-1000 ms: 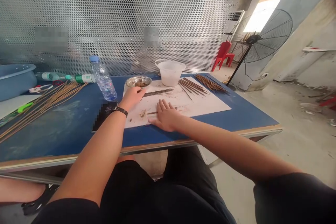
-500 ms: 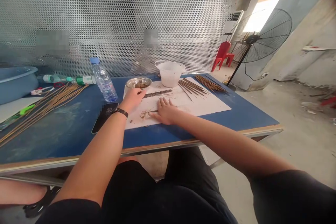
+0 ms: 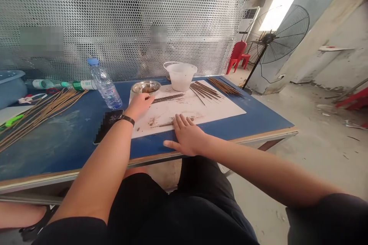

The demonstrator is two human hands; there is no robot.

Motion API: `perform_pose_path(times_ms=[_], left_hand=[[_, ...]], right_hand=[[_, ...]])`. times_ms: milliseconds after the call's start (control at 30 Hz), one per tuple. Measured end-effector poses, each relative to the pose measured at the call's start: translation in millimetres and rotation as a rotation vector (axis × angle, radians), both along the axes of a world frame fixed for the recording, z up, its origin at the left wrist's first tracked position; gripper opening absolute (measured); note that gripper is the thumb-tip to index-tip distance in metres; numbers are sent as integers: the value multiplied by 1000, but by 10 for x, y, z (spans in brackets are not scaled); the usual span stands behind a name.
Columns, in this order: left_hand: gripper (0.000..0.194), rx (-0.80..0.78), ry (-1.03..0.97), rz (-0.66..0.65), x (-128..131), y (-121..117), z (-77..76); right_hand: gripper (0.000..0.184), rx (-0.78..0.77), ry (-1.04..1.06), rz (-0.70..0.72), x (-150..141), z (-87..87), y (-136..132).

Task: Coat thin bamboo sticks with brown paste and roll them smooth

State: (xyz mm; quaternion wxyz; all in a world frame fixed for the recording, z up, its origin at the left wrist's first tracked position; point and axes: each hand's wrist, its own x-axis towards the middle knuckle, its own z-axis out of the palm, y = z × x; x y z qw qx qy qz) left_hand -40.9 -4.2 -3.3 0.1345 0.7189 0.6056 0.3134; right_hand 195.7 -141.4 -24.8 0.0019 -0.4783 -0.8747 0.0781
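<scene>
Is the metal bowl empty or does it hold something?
Not empty: brown material sits inside the metal bowl, visible just beyond the left hand.

A smooth, matt white finish is shown by the board (image 3: 221,111). Around its centre, translucent plastic is seen in the bucket (image 3: 180,79) at twelve o'clock, glossy metal in the bowl (image 3: 137,87) at ten, and clear, shiny plastic in the bottle (image 3: 105,87) between nine and ten. Matt, rough-looking surfaces are shown by the sticks (image 3: 207,90) at two. The table top (image 3: 71,141) is edged with wood, and perforated metal is used for the screen (image 3: 184,11).
</scene>
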Motion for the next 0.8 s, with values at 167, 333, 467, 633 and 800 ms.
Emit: perform_pose_path(times_ms=[167,333,467,633,800], left_hand=[[43,4,36,17,-6,1,35],[50,-13,70,-9,3,-32,73],[47,-28,57,-2,10,-40,75],[40,-17,25,4,37,-49,75],[44,3,22,9,58,-74,81]], right_hand=[[118,-14,-1,-104,-228,62,513],[113,2,12,-6,-383,137,827],[109,40,40,123,-361,64,638],[118,-16,60,110,-219,35,68],[118,-36,43,88,-203,14,-145]])
